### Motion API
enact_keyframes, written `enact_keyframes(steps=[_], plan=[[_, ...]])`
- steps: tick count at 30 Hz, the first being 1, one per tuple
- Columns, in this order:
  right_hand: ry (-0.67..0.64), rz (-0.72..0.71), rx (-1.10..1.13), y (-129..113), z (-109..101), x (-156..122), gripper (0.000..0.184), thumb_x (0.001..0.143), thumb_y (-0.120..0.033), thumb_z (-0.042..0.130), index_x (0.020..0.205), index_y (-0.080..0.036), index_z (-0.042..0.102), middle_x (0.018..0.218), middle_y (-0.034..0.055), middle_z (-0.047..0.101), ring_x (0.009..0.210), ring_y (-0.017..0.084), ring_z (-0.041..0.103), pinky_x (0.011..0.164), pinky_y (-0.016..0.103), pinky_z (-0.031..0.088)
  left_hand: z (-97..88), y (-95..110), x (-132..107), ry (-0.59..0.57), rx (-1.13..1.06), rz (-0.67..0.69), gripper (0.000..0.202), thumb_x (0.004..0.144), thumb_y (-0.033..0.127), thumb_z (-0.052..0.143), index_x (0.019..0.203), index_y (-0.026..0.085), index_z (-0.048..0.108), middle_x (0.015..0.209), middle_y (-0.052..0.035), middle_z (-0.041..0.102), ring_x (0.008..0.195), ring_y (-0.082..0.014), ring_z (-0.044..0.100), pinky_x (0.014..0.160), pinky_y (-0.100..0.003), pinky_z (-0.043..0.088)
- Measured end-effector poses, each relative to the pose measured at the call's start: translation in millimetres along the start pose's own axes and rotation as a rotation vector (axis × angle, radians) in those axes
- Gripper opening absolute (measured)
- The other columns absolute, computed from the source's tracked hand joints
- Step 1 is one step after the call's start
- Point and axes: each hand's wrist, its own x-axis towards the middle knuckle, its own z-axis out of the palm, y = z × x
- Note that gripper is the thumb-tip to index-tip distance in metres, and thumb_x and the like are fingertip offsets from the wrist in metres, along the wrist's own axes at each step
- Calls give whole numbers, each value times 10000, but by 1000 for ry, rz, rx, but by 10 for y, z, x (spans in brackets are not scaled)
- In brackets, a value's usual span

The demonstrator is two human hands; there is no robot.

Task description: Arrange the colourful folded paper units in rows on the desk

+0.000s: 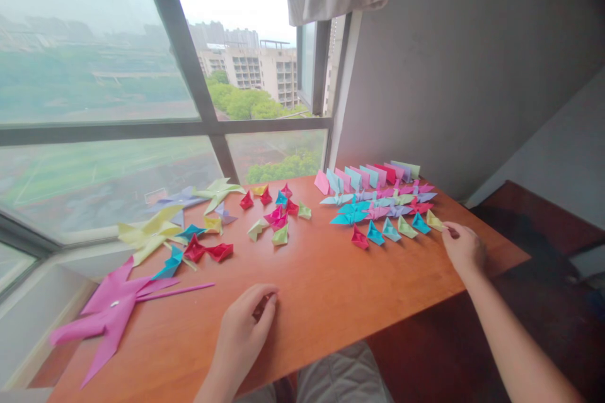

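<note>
Now | left hand (246,324) curled on red folded paper (261,307) | right hand (464,249) pinched closed beside yellow paper wedge (433,220)

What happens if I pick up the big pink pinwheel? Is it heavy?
Probably very light: the pink pinwheel looks like folded paper on a thin stick. Its long pointed blades would likely flop and crease easily. Lying flat on the table, it should slide, not roll.

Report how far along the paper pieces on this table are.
Done: rows of folded pieces lined up at the right. In hand: the right hand touches the yellow-green piece ending the front row; the left hand covers a small dark red thing. Left: scattered pieces mid-table, apparently unsorted.
</note>
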Motion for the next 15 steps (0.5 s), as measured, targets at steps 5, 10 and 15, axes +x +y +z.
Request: enact_keyframes(steps=[5,10,15], plan=[[-2,6,16,-12,-10,-14,321,785,-351,512,943,-158,714,851,111,692,760,240,611,698,349,439,-1,2,7,-11,4,0,196,918,308,510,927,222,686,817,-16,711,676,-167,655,620,-243,505],[30,6,-16,-54,-23,-12,344,770,-344,519,977,-146,710,883,119,696,798,252,612,741,376,460,11,-24,4,-28,1,-17,200,920,306,504,936,216,682,842,-27,715,712,-176,662,646,-254,506],[149,-67,-21,-162,-98,-32,374,796,-334,508,1025,-116,705,982,143,700,706,217,605,739,379,488,4,6,-8,-21,-2,-33,196,916,294,502,935,206,676,828,-29,705,701,-176,651,652,-264,497]])
